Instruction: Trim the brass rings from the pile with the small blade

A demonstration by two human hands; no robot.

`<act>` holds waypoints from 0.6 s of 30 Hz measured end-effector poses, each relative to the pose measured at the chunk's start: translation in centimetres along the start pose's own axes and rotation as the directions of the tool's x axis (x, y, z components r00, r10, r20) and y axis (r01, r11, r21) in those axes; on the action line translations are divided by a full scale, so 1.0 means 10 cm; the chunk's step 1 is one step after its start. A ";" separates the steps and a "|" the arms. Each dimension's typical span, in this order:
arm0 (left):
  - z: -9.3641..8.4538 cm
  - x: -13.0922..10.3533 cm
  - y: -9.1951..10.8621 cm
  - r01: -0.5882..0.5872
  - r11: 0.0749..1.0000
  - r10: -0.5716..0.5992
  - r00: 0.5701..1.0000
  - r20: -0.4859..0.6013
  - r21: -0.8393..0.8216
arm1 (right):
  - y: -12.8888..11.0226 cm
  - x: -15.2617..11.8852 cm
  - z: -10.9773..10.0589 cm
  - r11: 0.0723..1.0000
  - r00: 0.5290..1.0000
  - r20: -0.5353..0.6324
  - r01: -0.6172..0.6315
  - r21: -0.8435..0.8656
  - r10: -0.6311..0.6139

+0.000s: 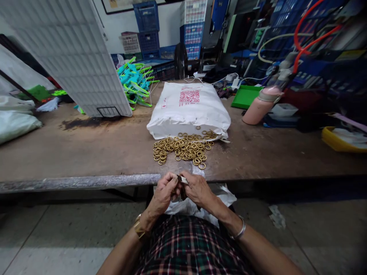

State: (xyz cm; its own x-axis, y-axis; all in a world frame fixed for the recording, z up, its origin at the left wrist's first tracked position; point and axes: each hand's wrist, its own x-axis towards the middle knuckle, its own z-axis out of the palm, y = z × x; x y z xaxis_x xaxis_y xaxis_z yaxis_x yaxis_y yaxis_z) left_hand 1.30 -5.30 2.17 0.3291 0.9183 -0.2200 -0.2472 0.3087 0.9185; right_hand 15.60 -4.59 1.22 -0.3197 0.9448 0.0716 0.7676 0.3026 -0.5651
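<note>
- Brass-coloured rings [183, 148] lie in a loose heap on the table [86, 152], close to its near edge and just in front of the white sack; a few more sit at the sack's mouth.
- The left hand [166, 190] is curled, with thumb and fingertips pinched together on a small dark-and-pale piece [183, 180], just below the table's edge.
- The right hand [200, 191] comes in from the other side and grips the same piece, so the two hands nearly meet (what the piece is remains too small to tell).
- The white sack [189, 112], printed in red with a square code, lies flat behind the heap, its open side facing the person.
- White crumpled plastic [228, 197] lies over the person's lap, below the hands, against a plaid garment [183, 246].
- A gold-coloured band [139, 227] circles the left wrist and a silvery one [243, 228] the right.
- Left of the sack, a white ribbed panel [77, 57] stands tilted on the table, with turquoise and lime-green pieces [134, 82] piled beside it.
- To the sack's right are a green tray [243, 96], a leaning pink bottle [258, 109] and, farther over, a yellow container [341, 142].
- Stacked crates [192, 36] stand beyond the table.
</note>
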 end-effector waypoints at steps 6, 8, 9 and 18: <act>-0.01 0.04 -0.04 -0.003 0.999 0.003 1.000 -0.006 0.050 | 0.01 0.00 -0.02 0.999 1.000 0.005 -0.016 -0.040 0.016; -0.02 0.05 -0.05 -0.015 0.997 0.016 1.000 -0.005 0.072 | 0.01 0.00 -0.03 0.999 1.000 0.015 -0.017 -0.048 0.018; -0.03 0.04 -0.05 -0.023 0.996 0.023 1.000 -0.001 0.089 | 0.01 0.00 -0.03 0.999 1.000 0.023 -0.018 -0.050 0.020; -0.01 -0.11 0.05 -0.018 0.987 0.003 0.996 0.091 0.162 | 0.02 0.04 -0.10 0.968 0.983 0.106 -0.125 -0.218 0.151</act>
State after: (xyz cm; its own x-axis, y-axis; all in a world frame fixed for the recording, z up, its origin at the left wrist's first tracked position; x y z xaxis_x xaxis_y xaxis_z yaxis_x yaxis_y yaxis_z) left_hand 0.77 -6.17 2.82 0.4102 0.8927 -0.1866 -0.1020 0.2482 0.9633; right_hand 16.15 -4.04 2.00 -0.2571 0.9610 -0.1020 0.9039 0.2018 -0.3771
